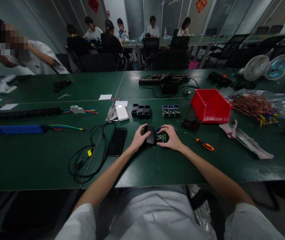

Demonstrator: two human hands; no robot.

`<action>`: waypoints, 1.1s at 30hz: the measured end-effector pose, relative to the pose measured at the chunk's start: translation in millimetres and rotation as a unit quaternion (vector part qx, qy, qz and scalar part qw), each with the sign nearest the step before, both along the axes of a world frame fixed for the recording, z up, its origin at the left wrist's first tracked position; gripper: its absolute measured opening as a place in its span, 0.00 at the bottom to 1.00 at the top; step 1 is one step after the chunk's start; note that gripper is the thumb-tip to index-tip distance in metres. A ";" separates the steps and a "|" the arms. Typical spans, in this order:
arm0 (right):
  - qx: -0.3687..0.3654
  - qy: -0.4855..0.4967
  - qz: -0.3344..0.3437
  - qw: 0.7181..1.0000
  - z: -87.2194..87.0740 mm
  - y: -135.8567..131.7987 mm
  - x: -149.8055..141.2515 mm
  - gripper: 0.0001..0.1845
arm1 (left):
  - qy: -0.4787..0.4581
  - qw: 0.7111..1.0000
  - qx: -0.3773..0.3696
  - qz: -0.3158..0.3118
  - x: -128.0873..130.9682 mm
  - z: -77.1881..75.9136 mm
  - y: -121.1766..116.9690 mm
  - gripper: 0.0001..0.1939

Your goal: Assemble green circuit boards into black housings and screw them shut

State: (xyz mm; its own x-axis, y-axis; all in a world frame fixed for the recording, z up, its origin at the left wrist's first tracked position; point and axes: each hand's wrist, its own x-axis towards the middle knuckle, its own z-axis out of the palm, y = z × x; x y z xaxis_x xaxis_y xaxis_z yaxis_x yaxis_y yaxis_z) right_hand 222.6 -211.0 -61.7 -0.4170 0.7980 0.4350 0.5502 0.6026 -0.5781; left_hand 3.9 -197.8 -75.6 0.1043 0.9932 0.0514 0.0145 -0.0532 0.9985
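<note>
Both hands work close together over the green table, near its front middle. My left hand (140, 137) is closed around a black plastic housing (150, 135), thumb across its face. Just to the right, my right hand (172, 138) grips a small green circuit board (161, 136) between thumb and fingers. A narrow gap parts the housing from the board. Beyond the hands lie a row of black plastic housings (141, 111) and a row of circuit boards with small displays (170, 111). An orange-handled screwdriver (204, 144) rests to the right of my right hand.
A red bin (212, 106) stands at the back right, near copper wires (252, 105) and a glove (252, 143). A black phone (117, 142), a white phone-like device (122, 112) and a looped cable (82, 166) lie left. Power strips (164, 80) lie farther back. A person (42, 56) is across the table.
</note>
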 end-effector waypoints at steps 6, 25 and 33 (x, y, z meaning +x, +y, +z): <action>-0.014 0.020 0.006 1.000 -2.6 2.2 19.2 0.31 | 0.080 0.993 0.090 -0.018 6.5 3.7 -3.3 0.26; -0.072 0.061 -0.095 0.991 -4.7 -8.6 1.1 0.37 | 0.024 0.998 -0.004 -0.060 1.9 14.0 2.6 0.26; -0.064 0.063 -0.085 0.992 -4.1 -8.5 0.9 0.39 | -0.004 0.999 -0.010 -0.048 1.2 12.4 0.3 0.27</action>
State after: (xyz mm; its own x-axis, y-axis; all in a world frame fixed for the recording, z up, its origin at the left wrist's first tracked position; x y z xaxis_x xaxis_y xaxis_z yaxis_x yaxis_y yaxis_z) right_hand 223.6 -219.5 -65.7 -0.2197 0.9045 0.3655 0.5566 0.4239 -0.7145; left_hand 5.2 -197.5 -63.3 0.1979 0.9797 0.0333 0.0029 -0.0345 0.9994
